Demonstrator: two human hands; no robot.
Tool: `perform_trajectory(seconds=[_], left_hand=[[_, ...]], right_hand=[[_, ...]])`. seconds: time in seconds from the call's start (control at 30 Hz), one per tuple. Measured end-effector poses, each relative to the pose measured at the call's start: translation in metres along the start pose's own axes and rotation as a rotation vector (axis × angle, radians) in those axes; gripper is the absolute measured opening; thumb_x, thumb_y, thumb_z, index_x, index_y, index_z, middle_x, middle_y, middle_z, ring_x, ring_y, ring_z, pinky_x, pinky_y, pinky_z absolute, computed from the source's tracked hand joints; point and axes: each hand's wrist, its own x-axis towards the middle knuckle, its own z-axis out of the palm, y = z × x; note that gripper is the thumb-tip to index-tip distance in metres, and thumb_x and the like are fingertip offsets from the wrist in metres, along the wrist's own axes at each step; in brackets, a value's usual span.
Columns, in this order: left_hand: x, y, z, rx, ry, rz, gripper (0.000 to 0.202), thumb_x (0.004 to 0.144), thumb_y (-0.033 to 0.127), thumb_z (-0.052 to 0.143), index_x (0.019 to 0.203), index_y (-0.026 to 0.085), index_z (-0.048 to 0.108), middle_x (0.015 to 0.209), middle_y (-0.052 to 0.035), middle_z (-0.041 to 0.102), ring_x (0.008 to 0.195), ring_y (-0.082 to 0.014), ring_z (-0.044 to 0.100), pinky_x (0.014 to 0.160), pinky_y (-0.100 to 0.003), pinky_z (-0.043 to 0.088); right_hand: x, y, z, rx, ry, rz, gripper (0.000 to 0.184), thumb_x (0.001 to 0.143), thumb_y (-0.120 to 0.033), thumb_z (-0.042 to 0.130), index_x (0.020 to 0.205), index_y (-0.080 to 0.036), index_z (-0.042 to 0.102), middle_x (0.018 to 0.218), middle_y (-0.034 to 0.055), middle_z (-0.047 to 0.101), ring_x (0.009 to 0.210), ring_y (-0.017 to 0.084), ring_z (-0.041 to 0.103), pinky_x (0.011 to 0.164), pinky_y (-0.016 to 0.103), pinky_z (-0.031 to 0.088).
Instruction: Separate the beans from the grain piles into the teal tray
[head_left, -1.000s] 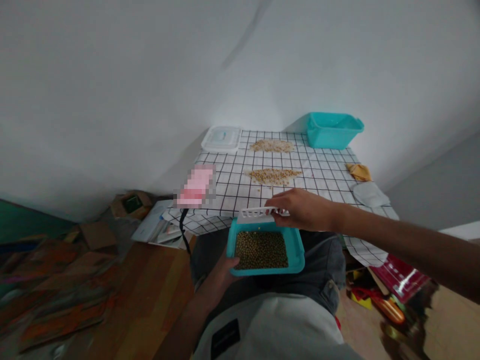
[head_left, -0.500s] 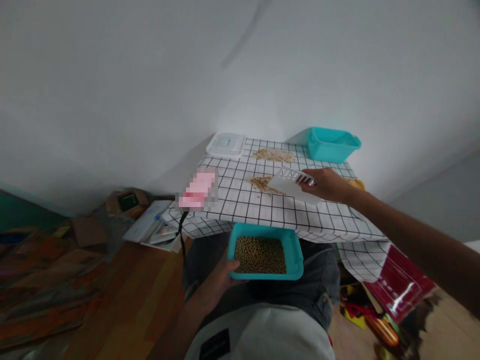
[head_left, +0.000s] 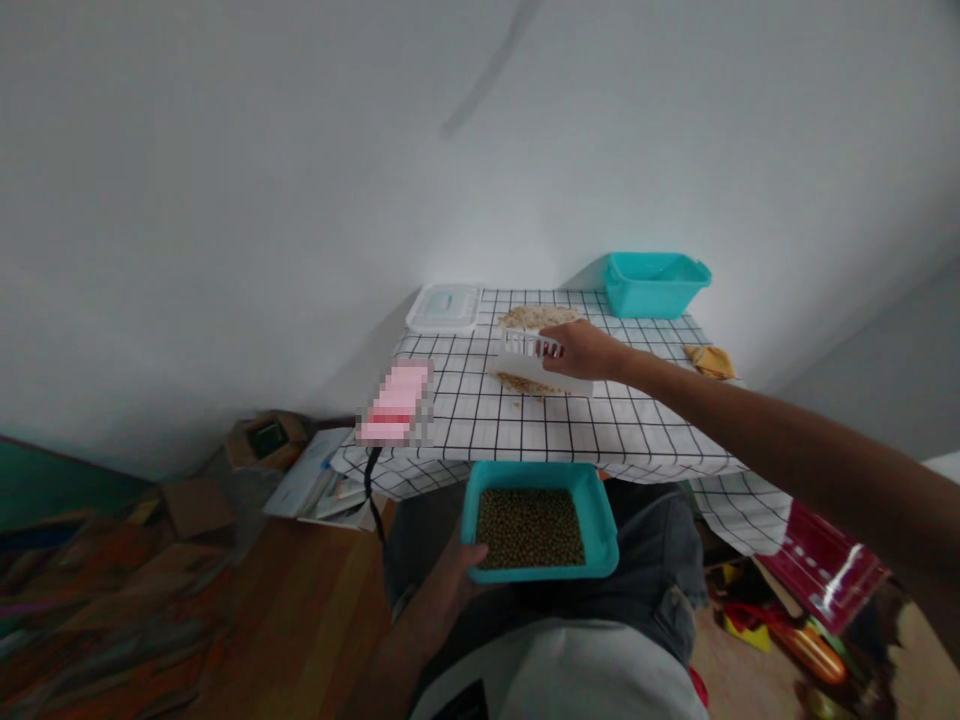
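My left hand (head_left: pixel 454 572) grips the near left corner of a teal plastic bin (head_left: pixel 600 520), thumb over the rim. Small round beans (head_left: pixel 531 528) cover its bottom; the bin rests over my lap at the table's front edge. My right hand (head_left: pixel 581 350) is closed on a white plastic scraper (head_left: pixel 546 374) with a slotted upper edge. The scraper stands tilted on the checked cloth, across a small pile of yellowish beans or grains (head_left: pixel 517 383) that it partly covers. Just behind it lies a paler heap of flakes or grains (head_left: pixel 538 316).
On the table (head_left: pixel 465 420) are a white lid (head_left: pixel 444 308) at back left, another teal bin (head_left: pixel 654 286) at back right, a yellow-brown cloth (head_left: pixel 710 362) and a pixelated pink object (head_left: pixel 397 400) with a black strap. Boxes and papers (head_left: pixel 322 480) lie on the floor at left.
My right hand has moved left and slightly away from me with the scraper, which now covers more of the yellowish pile. My left hand still holds the bin.
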Motion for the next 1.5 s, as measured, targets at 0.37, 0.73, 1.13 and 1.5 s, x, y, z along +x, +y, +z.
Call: perform_trajectory(seconds=[0.37, 0.73, 1.13, 1.5], left_hand=[[0.000, 0.001, 0.000, 0.001, 0.000, 0.032, 0.064, 0.088, 0.027, 0.057, 0.149, 0.021, 0.037, 0.132, -0.0124, 0.066, 0.124, -0.0327, 0.058, 0.105, -0.049, 0.044], [-0.002, 0.001, -0.002, 0.020, 0.017, 0.026, 0.062, 0.089, 0.028, 0.054, 0.148, 0.018, 0.037, 0.131, -0.0139, 0.066, 0.126, -0.0329, 0.056, 0.105, -0.052, 0.044], [-0.002, 0.001, -0.004, 0.019, -0.001, 0.009, 0.053, 0.090, 0.029, 0.053, 0.142, 0.018, 0.047, 0.137, -0.0117, 0.063, 0.135, -0.0318, 0.047, 0.110, -0.050, 0.040], [-0.002, 0.003, 0.001, 0.005, 0.017, 0.019, 0.057, 0.087, 0.027, 0.055, 0.143, 0.022, 0.046, 0.143, -0.0099, 0.057, 0.134, -0.0329, 0.049, 0.106, -0.050, 0.044]], right_hand=[[-0.025, -0.014, -0.010, 0.038, -0.044, -0.092, 0.015, 0.082, -0.027, 0.056, 0.087, -0.015, 0.064, 0.076, 0.0063, 0.066, 0.064, 0.014, 0.054, 0.060, 0.028, 0.035], [-0.028, -0.024, -0.006, 0.133, -0.084, -0.240, 0.011, 0.081, -0.020, 0.056, 0.090, -0.017, 0.062, 0.081, 0.0035, 0.069, 0.067, 0.013, 0.056, 0.064, 0.026, 0.035], [-0.043, -0.043, 0.003, 0.205, -0.107, -0.332, 0.007, 0.082, -0.018, 0.056, 0.088, -0.018, 0.060, 0.081, 0.0027, 0.067, 0.071, 0.014, 0.057, 0.067, 0.026, 0.037], [-0.074, -0.063, -0.004, 0.272, -0.142, -0.427, 0.005, 0.085, -0.016, 0.055, 0.088, -0.017, 0.058, 0.081, 0.0032, 0.063, 0.072, 0.014, 0.055, 0.066, 0.025, 0.036]])
